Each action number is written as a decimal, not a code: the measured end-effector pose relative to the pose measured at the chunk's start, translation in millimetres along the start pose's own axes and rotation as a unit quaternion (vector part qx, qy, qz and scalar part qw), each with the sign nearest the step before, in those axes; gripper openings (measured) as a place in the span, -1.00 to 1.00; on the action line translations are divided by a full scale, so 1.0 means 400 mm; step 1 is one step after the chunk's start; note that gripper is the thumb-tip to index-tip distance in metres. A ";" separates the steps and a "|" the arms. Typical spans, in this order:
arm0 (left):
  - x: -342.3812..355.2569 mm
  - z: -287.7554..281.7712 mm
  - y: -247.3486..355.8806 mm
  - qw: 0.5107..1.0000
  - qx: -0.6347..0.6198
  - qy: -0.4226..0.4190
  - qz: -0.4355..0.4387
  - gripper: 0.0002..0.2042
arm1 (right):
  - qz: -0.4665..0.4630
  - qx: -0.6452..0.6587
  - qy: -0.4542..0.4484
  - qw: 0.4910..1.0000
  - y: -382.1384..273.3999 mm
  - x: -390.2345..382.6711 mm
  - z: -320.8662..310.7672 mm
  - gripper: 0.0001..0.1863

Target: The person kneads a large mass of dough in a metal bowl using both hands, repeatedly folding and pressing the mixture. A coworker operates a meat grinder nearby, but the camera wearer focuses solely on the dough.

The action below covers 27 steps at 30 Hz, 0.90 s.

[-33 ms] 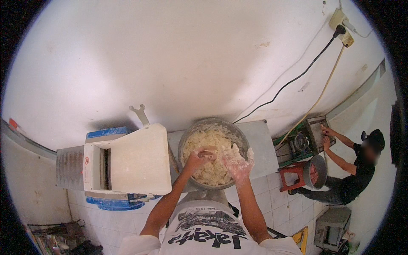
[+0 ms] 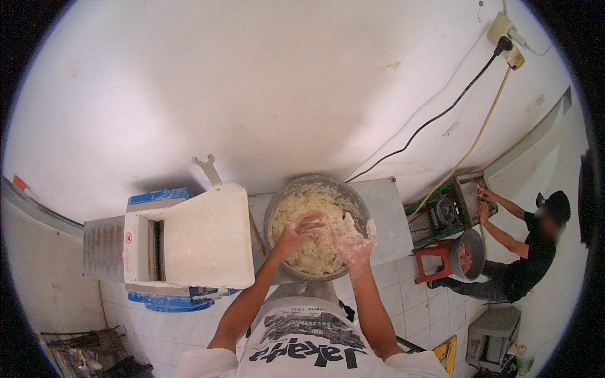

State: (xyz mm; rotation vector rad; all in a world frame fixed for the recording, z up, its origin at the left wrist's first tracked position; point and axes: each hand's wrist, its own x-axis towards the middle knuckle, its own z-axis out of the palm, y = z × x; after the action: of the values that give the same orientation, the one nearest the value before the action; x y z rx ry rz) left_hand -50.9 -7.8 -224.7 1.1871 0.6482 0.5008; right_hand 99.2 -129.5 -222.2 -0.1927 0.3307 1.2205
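Observation:
A large round grey metal bowl (image 2: pixel 359 203) in front of me holds pale, crumbly dough (image 2: pixel 310 259) in ragged lumps. Over its left half is my left hand (image 2: pixel 304 227), with the fingers stretched out and no lump visible in it. Toward the bowl's right side, my right hand (image 2: pixel 355 244) is turned partly upward, its fingers apart and thickly coated with white dough or flour. I see nothing gripped in either hand. How far the left fingertips touch the dough cannot be made out.
A blue-and-white machine (image 2: pixel 208 236) with a broad sloping tray stands left of the bowl on a grey table (image 2: pixel 386 217). A black cable (image 2: pixel 435 120) runs along the wall. At right, a person (image 2: pixel 535 264) works near a pot of reddish stuff (image 2: pixel 465 257) and a red stool (image 2: pixel 432 261).
The fingers of my left hand have straightened and spread slightly over the dough. My right hand keeps nearly the same place and pose.

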 end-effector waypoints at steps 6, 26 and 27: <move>0.019 0.005 -0.031 0.997 -0.027 -0.023 0.072 -0.70 | 0.002 0.055 -0.023 0.998 0.050 0.037 0.052 -0.16; 0.040 0.058 -0.059 0.998 -0.046 -0.006 0.036 -0.65 | 0.001 0.101 0.000 0.995 0.041 0.052 0.036 -0.15; 0.036 0.056 -0.054 1.000 -0.021 0.009 0.021 -0.67 | -0.004 0.091 0.015 0.996 0.055 0.041 0.061 -0.16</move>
State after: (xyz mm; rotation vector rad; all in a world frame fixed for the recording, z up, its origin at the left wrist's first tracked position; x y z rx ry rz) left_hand -24.4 -19.9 -243.0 1.1586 0.6265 0.5583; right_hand 86.9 -99.6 -204.3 -0.0547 0.4641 1.1743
